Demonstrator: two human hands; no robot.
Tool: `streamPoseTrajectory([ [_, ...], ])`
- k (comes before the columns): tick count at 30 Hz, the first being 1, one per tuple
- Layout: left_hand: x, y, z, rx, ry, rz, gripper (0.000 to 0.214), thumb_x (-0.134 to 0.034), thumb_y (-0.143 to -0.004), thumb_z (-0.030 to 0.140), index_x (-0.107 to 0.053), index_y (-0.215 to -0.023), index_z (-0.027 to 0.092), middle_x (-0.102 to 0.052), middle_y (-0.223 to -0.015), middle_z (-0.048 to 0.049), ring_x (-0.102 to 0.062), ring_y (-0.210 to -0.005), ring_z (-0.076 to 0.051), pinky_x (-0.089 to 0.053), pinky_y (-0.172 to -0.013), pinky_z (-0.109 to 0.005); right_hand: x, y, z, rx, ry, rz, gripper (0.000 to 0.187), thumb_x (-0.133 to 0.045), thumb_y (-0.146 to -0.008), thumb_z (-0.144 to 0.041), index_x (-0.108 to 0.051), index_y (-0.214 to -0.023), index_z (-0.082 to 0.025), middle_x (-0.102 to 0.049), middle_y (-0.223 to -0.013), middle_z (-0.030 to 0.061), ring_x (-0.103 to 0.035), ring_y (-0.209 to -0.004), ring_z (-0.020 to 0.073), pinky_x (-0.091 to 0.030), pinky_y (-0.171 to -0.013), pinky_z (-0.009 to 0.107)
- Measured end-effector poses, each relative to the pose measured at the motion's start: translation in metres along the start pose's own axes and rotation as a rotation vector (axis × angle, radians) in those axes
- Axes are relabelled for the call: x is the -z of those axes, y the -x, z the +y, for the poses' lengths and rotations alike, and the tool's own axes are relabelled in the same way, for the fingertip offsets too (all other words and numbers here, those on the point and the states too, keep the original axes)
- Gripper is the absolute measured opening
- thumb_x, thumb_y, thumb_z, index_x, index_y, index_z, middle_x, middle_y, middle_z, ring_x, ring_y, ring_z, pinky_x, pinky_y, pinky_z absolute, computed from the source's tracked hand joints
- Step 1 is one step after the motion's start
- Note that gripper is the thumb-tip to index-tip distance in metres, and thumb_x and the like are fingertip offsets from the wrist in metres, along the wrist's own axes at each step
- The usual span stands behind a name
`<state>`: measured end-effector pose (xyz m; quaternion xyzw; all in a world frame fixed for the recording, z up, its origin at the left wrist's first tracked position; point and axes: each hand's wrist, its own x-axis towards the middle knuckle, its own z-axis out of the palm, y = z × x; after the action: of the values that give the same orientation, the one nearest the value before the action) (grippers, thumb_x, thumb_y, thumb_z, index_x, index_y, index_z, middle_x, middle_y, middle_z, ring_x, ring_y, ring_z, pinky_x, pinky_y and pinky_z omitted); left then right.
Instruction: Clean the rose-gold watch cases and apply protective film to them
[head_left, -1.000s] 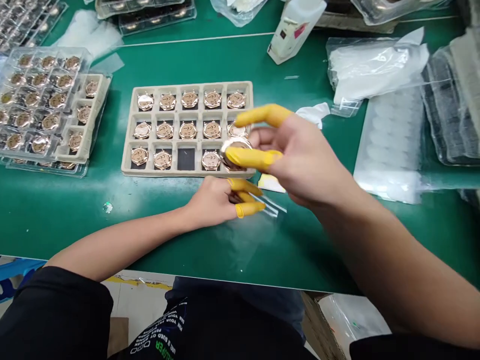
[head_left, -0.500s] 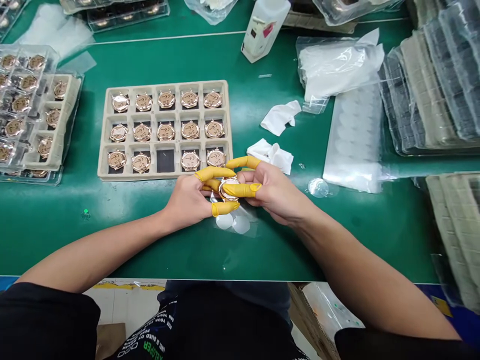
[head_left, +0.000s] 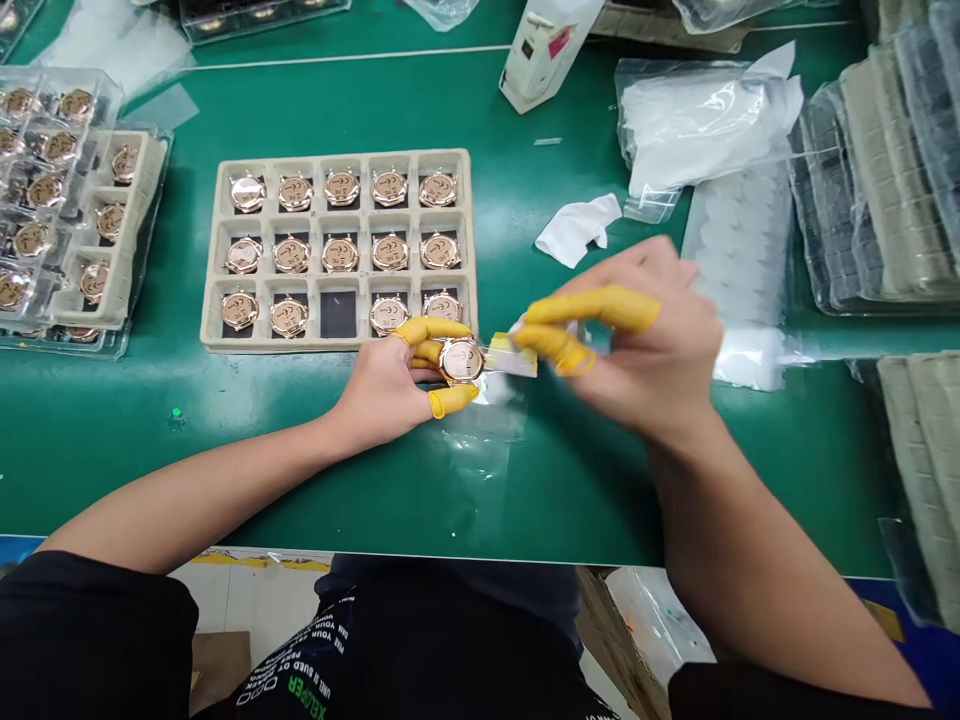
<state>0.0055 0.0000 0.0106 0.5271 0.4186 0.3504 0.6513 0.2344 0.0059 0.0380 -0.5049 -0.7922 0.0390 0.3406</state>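
Observation:
My left hand (head_left: 394, 375), with yellow finger cots, grips a strapless rose-gold watch (head_left: 461, 360) by its edge, its shiny round face turned up. My right hand (head_left: 645, 340), also in yellow finger cots and blurred, is just right of the watch, thumb and forefinger pinched together. What it pinches, if anything, is unclear. A small pale strip with yellowish edges (head_left: 514, 357) lies between the watch and those fingertips. Clear film (head_left: 484, 430) sits on the table below the watch. Behind the left hand, a beige tray (head_left: 337, 347) holds similar watches with engraved backs up; one front-row compartment is vacant.
A white cloth (head_left: 576, 228) lies beyond my right hand. Farther back are a white bottle (head_left: 547, 50) and a bag of white cloths (head_left: 701, 130). Stacked trays (head_left: 881, 180) stand at right, with a clear sheet (head_left: 739, 240) beside them. More filled trays (head_left: 112, 300) are at left.
My right hand has pulled away from the watch, up and to the right, and now covers most of where the nearer white cloth lay. The left hand still holds the watch.

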Motion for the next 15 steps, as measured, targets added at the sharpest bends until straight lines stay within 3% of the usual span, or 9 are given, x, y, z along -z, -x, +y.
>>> streamPoseTrajectory([
  [2,0.0,0.0,0.0,0.005,0.015,-0.03,0.058,-0.091,-0.066,0.017,-0.072,-0.12,0.017,-0.081,-0.1,-0.0037,-0.079,-0.087,-0.014,-0.068,-0.085,-0.026,-0.003,0.001,-0.015,0.151,-0.037,-0.021,0.012,-0.07,-0.102,-0.035,-0.078,-0.096,-0.029,-0.075,-0.086,0.0034,-0.059,-0.087,0.0229,-0.032,-0.084,0.045],
  [4,0.0,-0.001,0.001,0.028,0.037,-0.038,0.058,-0.091,-0.065,0.016,-0.072,-0.12,0.017,-0.08,-0.095,-0.0022,-0.078,-0.083,-0.013,-0.067,-0.081,-0.024,-0.008,0.002,-0.022,0.197,-0.024,-0.012,0.01,-0.069,-0.102,-0.029,-0.078,-0.097,-0.026,-0.075,-0.087,0.0032,-0.059,-0.087,0.022,-0.029,-0.083,0.044],
  [10,-0.001,-0.002,0.002,0.07,0.087,-0.044,0.06,-0.089,-0.061,0.012,-0.072,-0.119,0.016,-0.081,-0.095,-0.0024,-0.078,-0.082,-0.014,-0.066,-0.079,-0.024,-0.016,0.003,-0.018,0.193,-0.049,-0.1,0.01,-0.068,-0.1,-0.025,-0.078,-0.095,-0.027,-0.071,-0.083,0.0026,-0.056,-0.087,0.0221,-0.025,-0.085,0.044],
  [15,-0.002,-0.003,0.0,0.049,0.089,0.004,0.061,-0.092,-0.061,0.015,-0.073,-0.119,0.015,-0.08,-0.091,-0.0022,-0.078,-0.08,-0.014,-0.067,-0.076,-0.025,-0.016,0.003,-0.019,0.109,-0.107,-0.058,0.011,-0.07,-0.099,-0.033,-0.075,-0.093,-0.026,-0.069,-0.083,0.0048,-0.055,-0.086,0.0245,-0.026,-0.086,0.045],
])
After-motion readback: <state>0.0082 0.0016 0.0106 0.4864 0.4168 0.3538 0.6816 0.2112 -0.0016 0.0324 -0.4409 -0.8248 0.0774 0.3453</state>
